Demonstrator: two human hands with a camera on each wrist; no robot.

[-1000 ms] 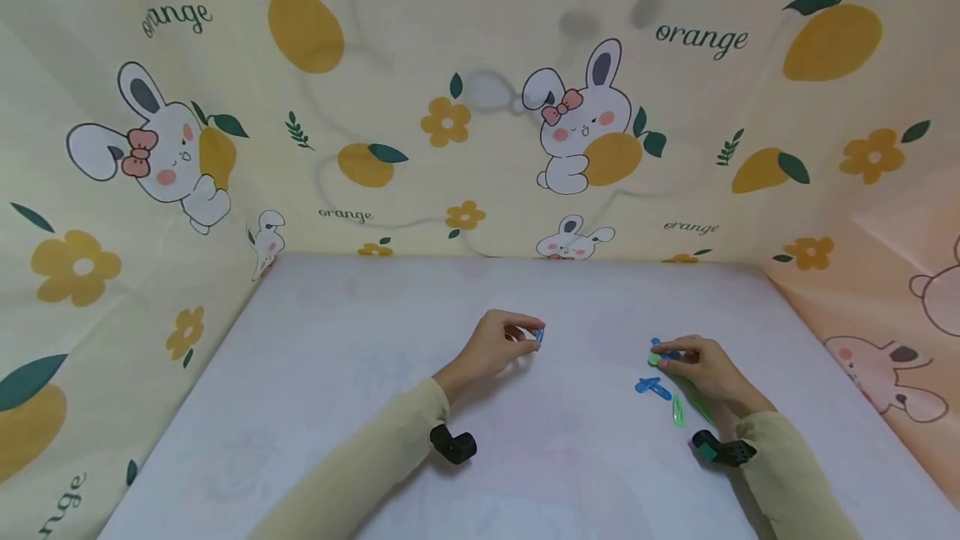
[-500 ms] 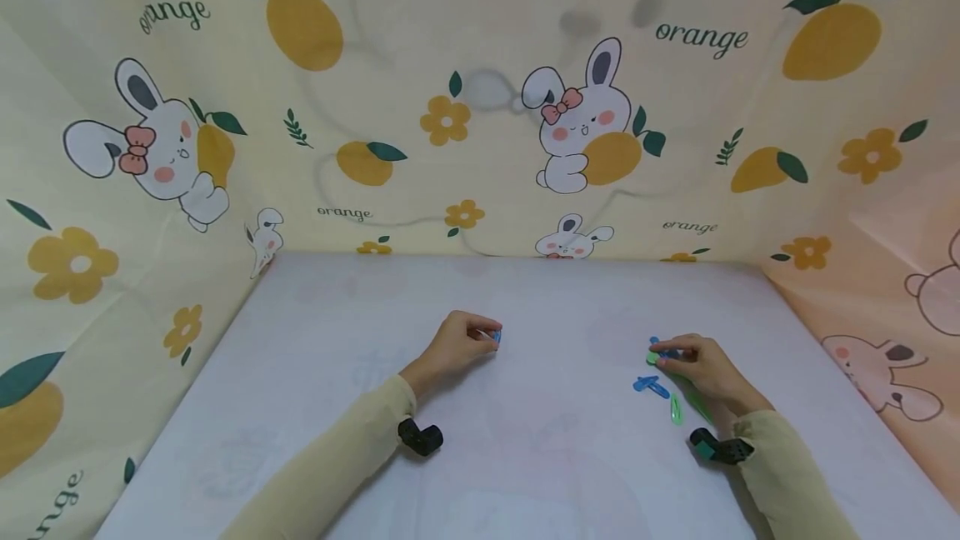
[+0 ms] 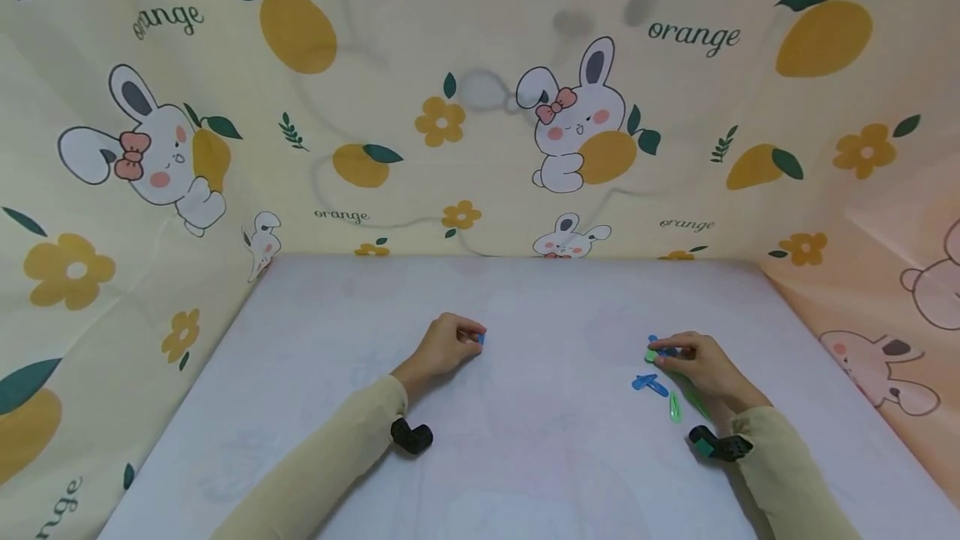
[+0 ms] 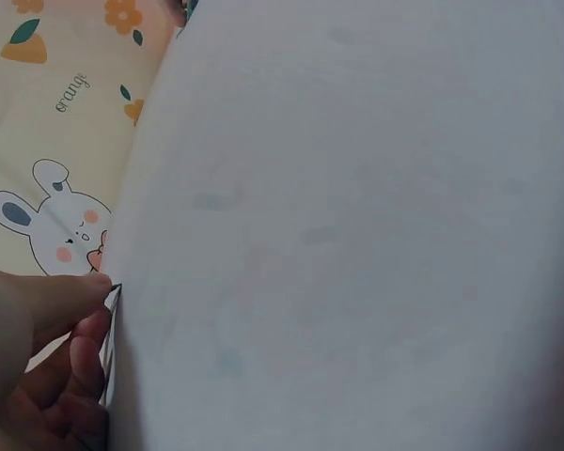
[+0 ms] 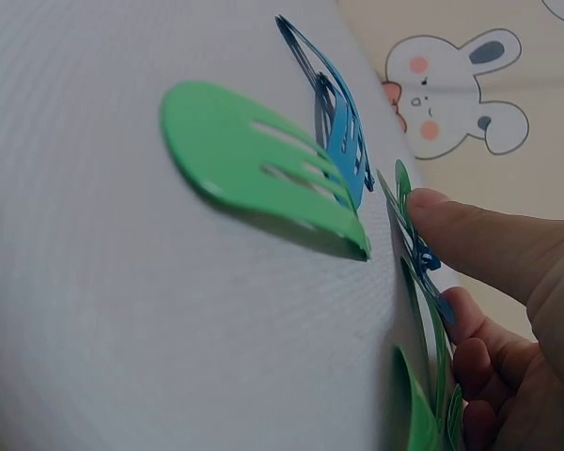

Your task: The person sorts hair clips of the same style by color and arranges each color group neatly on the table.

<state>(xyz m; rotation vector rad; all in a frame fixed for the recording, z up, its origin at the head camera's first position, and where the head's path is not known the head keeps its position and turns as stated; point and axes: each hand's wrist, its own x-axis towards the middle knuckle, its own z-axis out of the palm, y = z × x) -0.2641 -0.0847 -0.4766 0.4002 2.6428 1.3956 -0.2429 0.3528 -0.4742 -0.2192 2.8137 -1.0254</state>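
Note:
Left of the table's middle, my left hand (image 3: pixel 441 347) pinches a small blue hair clip (image 3: pixel 481 339) between thumb and fingers. Only the clip's thin edge (image 4: pixel 113 324) shows beside the fingertips in the left wrist view. On the right, my right hand (image 3: pixel 705 363) holds its thumb and fingers around a green snap hair clip (image 3: pixel 651 356) in a bunch of green and blue clips, partly hidden by the hand. Just in front lie crossed blue hair clips (image 3: pixel 649 384) and a separate green hair clip (image 5: pixel 235 155), flat on the table.
The white tabletop (image 3: pixel 555 457) runs back to a cream cloth wall (image 3: pixel 495 165) printed with rabbits and oranges. Similar cloth rises along the left and right sides. A black wrist camera (image 3: pixel 412 437) sits on the left sleeve, another camera (image 3: pixel 720 445) on the right.
My left hand has moved left across the table with the blue hair clip in its fingers, slowing in the last half second. The right hand stays at the bunch of clips.

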